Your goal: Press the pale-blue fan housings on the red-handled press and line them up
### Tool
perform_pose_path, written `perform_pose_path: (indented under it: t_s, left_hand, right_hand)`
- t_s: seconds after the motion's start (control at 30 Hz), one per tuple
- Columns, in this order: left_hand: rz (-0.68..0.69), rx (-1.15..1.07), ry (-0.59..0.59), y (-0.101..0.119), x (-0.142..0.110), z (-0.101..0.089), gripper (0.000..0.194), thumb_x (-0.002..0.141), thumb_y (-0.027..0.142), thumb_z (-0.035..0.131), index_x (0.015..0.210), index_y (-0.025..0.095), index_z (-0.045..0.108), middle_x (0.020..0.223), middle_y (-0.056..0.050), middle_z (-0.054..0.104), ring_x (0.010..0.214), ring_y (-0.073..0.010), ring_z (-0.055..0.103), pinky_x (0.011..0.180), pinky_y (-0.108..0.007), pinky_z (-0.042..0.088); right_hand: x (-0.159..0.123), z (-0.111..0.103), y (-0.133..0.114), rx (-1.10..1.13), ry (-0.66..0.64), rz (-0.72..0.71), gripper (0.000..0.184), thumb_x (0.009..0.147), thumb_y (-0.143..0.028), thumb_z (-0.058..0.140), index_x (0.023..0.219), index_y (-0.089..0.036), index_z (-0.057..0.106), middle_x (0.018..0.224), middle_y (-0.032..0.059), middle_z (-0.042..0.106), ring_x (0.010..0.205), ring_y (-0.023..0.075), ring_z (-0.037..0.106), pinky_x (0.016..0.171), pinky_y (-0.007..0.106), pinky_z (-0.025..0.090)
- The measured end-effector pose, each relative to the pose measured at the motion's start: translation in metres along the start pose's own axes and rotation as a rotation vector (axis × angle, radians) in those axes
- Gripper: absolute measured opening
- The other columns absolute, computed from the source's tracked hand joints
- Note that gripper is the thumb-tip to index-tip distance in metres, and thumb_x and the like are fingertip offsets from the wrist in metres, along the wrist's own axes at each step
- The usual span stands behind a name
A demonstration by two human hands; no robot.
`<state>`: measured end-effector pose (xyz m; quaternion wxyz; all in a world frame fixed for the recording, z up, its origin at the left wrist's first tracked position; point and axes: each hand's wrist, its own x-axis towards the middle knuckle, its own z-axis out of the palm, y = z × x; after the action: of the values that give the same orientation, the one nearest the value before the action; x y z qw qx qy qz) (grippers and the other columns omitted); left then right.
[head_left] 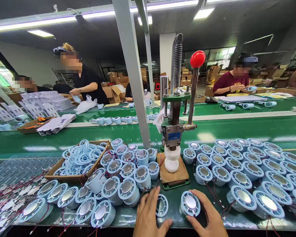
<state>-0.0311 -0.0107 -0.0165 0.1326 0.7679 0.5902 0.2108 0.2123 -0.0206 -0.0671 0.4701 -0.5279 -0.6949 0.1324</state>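
My right hand [208, 215] has its thumb and forefinger around the rim of a light-blue round housing with a silver metal disc [190, 201] in its middle. To its left, a flat light-blue spoked ring [165, 207] lies on the green table. My left hand [149, 214] is beside that ring, fingers stretched and thumb apart; its fingers partly cover the ring's left edge. Just beyond both hands stands a lever press [174, 136] with a red knob [197, 59]. Its white plastic pads [172, 159] sit above a wooden base block [185, 172].
Many similar housings [241, 177] with thin red and black wires stand to the right, and more [110, 184] to the left. A cardboard box [61, 177] holds blue rings. Metal discs [7, 207] lie far left. A grey post [133, 65] rises behind; co-workers sit across the green conveyor [224, 123].
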Motion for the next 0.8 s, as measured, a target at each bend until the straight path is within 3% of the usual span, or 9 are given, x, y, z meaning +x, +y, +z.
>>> perform_pose_path:
  t_s: [0.07, 0.17, 0.3, 0.47, 0.57, 0.73, 0.8]
  left_hand:
    - [0.028, -0.013, -0.058, -0.005, -0.002, -0.006, 0.083, 0.069, 0.019, 0.067, 0.147, 0.031, 0.041, 0.153, -0.002, 0.043, 0.137, -0.0335, 0.042, 0.114, -0.055, 0.039]
    - [0.004, -0.108, -0.078, -0.001, -0.004, -0.017, 0.071, 0.072, 0.017, 0.063, 0.14, 0.034, 0.049, 0.141, -0.001, 0.057, 0.13, -0.0287, 0.05, 0.111, -0.049, 0.043]
    - [-0.1, -0.312, 0.087, 0.033, -0.001, -0.027, 0.072, 0.076, 0.028, 0.066, 0.144, 0.03, 0.043, 0.128, -0.003, 0.066, 0.114, -0.0231, 0.062, 0.103, -0.037, 0.051]
    - [-0.045, -0.225, 0.05, 0.064, 0.008, -0.026, 0.078, 0.073, 0.018, 0.061, 0.147, 0.027, 0.039, 0.134, -0.003, 0.062, 0.122, -0.0248, 0.057, 0.107, -0.04, 0.047]
    - [-0.043, -0.192, 0.063, 0.06, 0.01, -0.021, 0.076, 0.072, 0.017, 0.059, 0.146, 0.023, 0.042, 0.14, -0.006, 0.057, 0.125, -0.0269, 0.055, 0.108, -0.044, 0.047]
    - [-0.035, -0.27, 0.185, 0.046, 0.007, -0.003, 0.075, 0.067, 0.015, 0.059, 0.141, 0.021, 0.047, 0.131, -0.01, 0.063, 0.12, -0.0285, 0.057, 0.105, -0.045, 0.047]
    - [-0.035, -0.309, 0.207, 0.044, 0.004, 0.009, 0.074, 0.068, 0.019, 0.059, 0.141, 0.019, 0.047, 0.13, -0.011, 0.063, 0.119, -0.0288, 0.058, 0.104, -0.044, 0.048]
  right_hand:
    - [0.001, -0.001, -0.006, 0.043, 0.042, 0.044, 0.047, 0.085, -0.031, 0.059, 0.131, -0.022, 0.05, 0.129, 0.0075, 0.062, 0.12, 0.0234, 0.061, 0.104, 0.033, 0.049]
    - [0.005, -0.002, -0.012, 0.042, 0.047, 0.029, 0.047, 0.084, -0.029, 0.061, 0.129, -0.021, 0.052, 0.128, 0.008, 0.063, 0.118, 0.0239, 0.062, 0.102, 0.033, 0.051]
    - [0.012, 0.008, -0.026, 0.012, -0.006, -0.076, 0.055, 0.079, -0.021, 0.064, 0.132, -0.019, 0.05, 0.127, 0.0068, 0.066, 0.114, 0.021, 0.066, 0.097, 0.027, 0.055]
    - [0.014, 0.041, -0.045, 0.115, 0.069, -0.041, 0.06, 0.075, -0.014, 0.049, 0.135, -0.019, 0.046, 0.129, 0.0051, 0.065, 0.114, 0.0183, 0.066, 0.096, 0.025, 0.055]
    - [0.01, 0.054, -0.043, 0.143, 0.08, 0.021, 0.062, 0.076, -0.018, 0.049, 0.138, -0.02, 0.043, 0.13, 0.0051, 0.064, 0.115, 0.0196, 0.066, 0.096, 0.027, 0.055]
    - [0.004, 0.059, -0.033, 0.193, 0.059, 0.027, 0.07, 0.08, -0.026, 0.054, 0.146, -0.019, 0.034, 0.129, 0.0073, 0.065, 0.115, 0.0215, 0.065, 0.096, 0.028, 0.055]
    - [0.001, 0.06, -0.033, 0.182, 0.062, 0.011, 0.066, 0.083, -0.026, 0.054, 0.146, -0.019, 0.037, 0.129, 0.0083, 0.064, 0.116, 0.0216, 0.065, 0.096, 0.028, 0.055]
